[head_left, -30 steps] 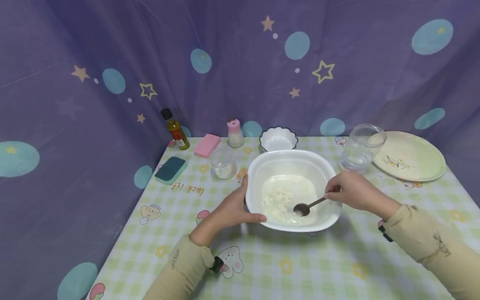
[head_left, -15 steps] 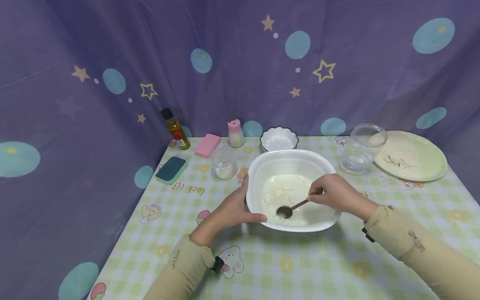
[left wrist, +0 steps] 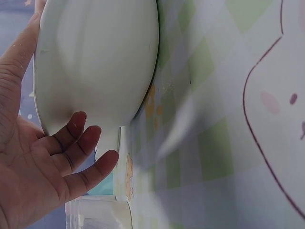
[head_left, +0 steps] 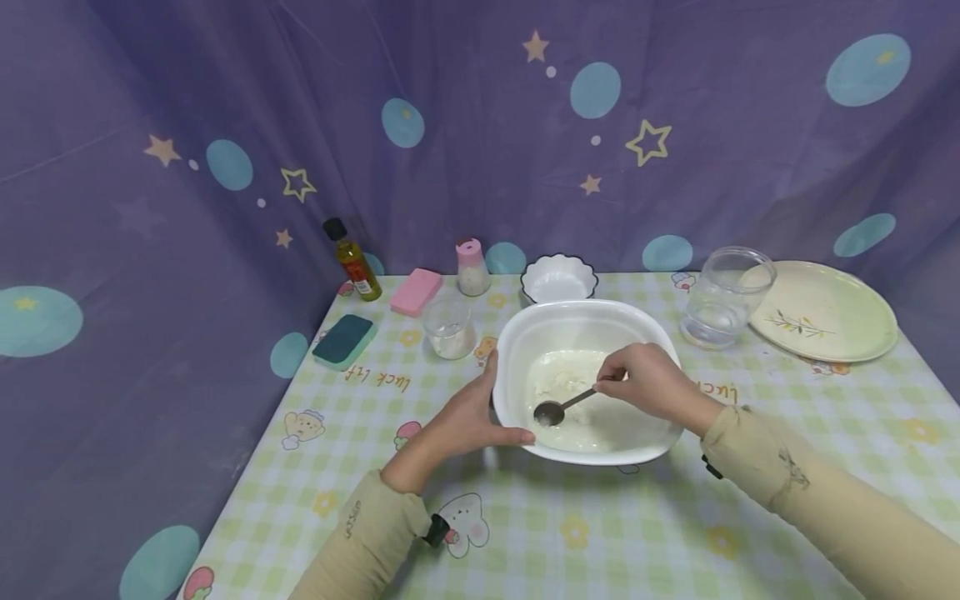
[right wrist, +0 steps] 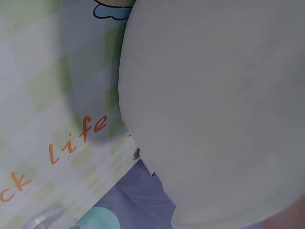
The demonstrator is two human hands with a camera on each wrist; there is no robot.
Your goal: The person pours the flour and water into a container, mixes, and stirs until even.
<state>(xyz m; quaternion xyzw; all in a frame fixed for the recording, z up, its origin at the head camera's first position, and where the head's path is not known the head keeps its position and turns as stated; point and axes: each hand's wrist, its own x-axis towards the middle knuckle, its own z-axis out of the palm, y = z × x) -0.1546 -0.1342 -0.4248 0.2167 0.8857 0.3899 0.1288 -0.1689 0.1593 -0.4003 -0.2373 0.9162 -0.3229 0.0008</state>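
Observation:
A large white bowl (head_left: 585, 323) stands on the checked cloth, with milky liquid (head_left: 630, 429) and pale lumps (head_left: 562, 382) in it. My left hand (head_left: 465, 421) holds the bowl at its left side, thumb over the front rim. In the left wrist view the fingers of that hand (left wrist: 35, 162) curl against the outer wall of the bowl (left wrist: 100, 57). My right hand (head_left: 648, 382) pinches the handle of a dark brown spoon (head_left: 550, 413), whose head sits in the liquid at the left. In the right wrist view the bowl (right wrist: 214, 105) hides the spoon and most of the hand.
Behind the bowl is a small scalloped dish (head_left: 558, 279). To the left stand a clear cup of white powder (head_left: 450, 337), a pink-topped shaker (head_left: 472, 268), two sponges (head_left: 343, 342) and an oil bottle (head_left: 356, 267). A clear jug (head_left: 716, 308) and an oval plate (head_left: 825, 312) stand right.
My right hand has swept the spoon leftward through the liquid, from the middle of the bowl toward its left side. The lumps have shifted. My left hand stays on the bowl.

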